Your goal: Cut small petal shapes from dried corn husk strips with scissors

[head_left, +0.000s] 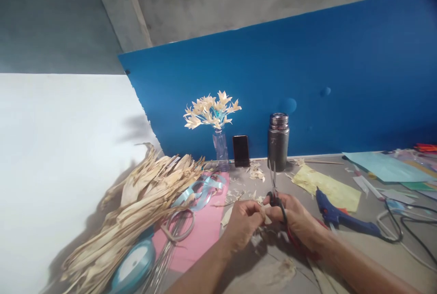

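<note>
My right hand (302,223) is wrapped round a pair of scissors (273,180) with black and red handles, their blades pointing up and away from me. Close beside it, my left hand (244,223) pinches a small pale piece of dried corn husk (268,215), partly hidden by the fingers. The fingertips of both hands nearly meet over the table. Scraps of husk (256,172) lie beyond them. To the left, a big bundle of dried corn husks (146,194) rests beside light blue ribbon (201,194).
Husk flowers stand in a clear bottle (221,148), next to a phone (241,150) and a grey flask (278,141). A blue glue gun (341,219) with cables lies right, near yellow paper (327,187). Pink paper (201,239), wires (167,250) and a ribbon roll (134,264) lie left.
</note>
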### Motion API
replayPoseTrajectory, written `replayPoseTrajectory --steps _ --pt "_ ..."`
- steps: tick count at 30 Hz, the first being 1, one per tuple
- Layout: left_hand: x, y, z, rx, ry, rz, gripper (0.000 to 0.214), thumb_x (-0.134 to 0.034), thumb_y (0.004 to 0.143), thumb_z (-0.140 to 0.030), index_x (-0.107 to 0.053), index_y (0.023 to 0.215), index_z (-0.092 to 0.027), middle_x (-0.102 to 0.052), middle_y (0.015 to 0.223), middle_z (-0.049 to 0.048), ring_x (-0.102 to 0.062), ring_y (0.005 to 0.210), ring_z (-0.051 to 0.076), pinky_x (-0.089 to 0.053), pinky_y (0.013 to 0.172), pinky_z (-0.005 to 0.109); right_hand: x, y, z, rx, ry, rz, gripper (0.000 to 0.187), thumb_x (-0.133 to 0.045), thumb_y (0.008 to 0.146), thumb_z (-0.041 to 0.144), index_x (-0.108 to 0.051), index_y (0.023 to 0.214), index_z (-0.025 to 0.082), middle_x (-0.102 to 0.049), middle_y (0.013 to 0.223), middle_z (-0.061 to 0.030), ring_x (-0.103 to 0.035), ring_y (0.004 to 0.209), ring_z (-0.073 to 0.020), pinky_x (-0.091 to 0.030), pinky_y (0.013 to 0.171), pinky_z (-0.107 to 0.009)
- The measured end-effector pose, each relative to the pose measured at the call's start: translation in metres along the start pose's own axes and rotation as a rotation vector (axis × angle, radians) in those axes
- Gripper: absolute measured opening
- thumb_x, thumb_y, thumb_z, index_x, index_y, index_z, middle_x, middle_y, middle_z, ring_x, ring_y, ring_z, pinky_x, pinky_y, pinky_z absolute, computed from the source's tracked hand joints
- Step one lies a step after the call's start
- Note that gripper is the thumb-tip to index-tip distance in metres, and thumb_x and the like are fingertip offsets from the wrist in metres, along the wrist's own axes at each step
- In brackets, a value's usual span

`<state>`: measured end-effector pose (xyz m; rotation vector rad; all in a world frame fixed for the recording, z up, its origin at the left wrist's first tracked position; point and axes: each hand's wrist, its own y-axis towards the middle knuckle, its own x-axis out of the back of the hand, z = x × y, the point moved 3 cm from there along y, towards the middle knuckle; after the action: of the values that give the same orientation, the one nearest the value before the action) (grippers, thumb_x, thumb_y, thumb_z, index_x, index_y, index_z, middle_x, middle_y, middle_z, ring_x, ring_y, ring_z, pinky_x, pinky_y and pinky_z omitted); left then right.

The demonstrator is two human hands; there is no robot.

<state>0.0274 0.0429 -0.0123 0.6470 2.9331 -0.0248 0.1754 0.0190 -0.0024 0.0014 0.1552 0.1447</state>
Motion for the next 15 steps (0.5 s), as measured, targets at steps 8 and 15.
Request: replayPoseTrajectory --steps 8,15 --pt "0.002 0.004 0.011 0.04 -0.129 0.027 0.022 -0.072 0.066 -0.035 -0.067 0.062 -0.014 -0.064 0.057 0.0045 -0.058 0.056 0.017 -0.047 0.062 0.03 -0.006 -0.004 0.0 -0.003 0.08 0.0 0.023 -0.071 0.07 0.032 -0.06 0.083 0.017 -0.053 0.061 0.004 -0.049 0.056 -0.0134 -0.037 0.053 -0.025" --pt "-0.003 0.0 0.009 0.054 -0.118 -0.041 0.02 -0.075 0.064 -0.028 -0.062 0.057 -0.014 -0.059 0.052 0.0022 -0.053 0.05 0.012 -0.039 0.054 0.025 -0.008 -0.008 0.012 0.002 -0.01 -0.048 0.022 -0.077 0.063 0.023 -0.064 0.079 0.017 -0.058 0.063 0.0033 -0.051 0.057 -0.013 -0.04 0.052 -0.023"
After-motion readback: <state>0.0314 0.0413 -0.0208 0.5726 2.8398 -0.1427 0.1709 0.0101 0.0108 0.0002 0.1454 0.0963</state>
